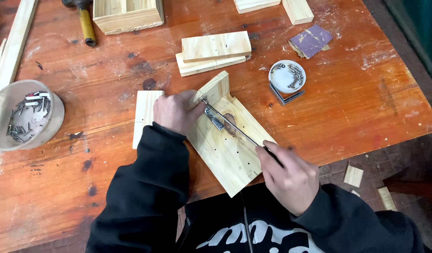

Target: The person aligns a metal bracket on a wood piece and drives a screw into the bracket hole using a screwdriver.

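Note:
My left hand (175,111) grips a small upright wooden block (215,88) and holds it against a flat pine board (230,150) that lies on the table in front of me. A metal corner bracket (214,119) sits where block and board meet. My right hand (288,175) is closed on the handle of a long thin screwdriver (232,125). Its shaft runs up and left across the board, and its tip rests at the bracket near my left fingers.
A second flat board (143,112) lies under my left wrist. Two stacked boards (213,52), a round lid of screws (287,75) with a metal bracket (285,96), sandpaper (311,41), a wooden box (128,15), a hammer (86,24) and a bowl of nails (24,115) surround them.

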